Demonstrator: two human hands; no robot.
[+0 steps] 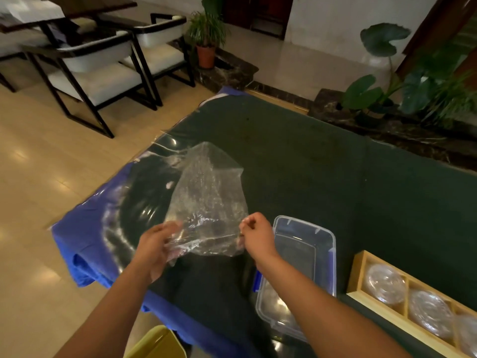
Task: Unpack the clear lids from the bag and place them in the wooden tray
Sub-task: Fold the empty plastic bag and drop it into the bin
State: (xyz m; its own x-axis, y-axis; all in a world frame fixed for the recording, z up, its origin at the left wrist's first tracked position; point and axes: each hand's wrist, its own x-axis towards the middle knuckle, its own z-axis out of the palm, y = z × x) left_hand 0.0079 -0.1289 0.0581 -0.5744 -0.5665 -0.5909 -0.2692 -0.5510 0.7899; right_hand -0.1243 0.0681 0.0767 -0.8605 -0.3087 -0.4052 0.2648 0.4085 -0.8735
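Item — clear plastic bag [206, 200]: held up over the dark table [322, 164], pinched at its near edge by the left hand [154, 244] and the right hand [255, 233]; appears limp and empty.
Item — wooden tray [361, 275], at right: 3 compartments seen, each holding clear lids [386, 284].
Unpacking is judged nearly or fully done — only the bag is left to be put aside.
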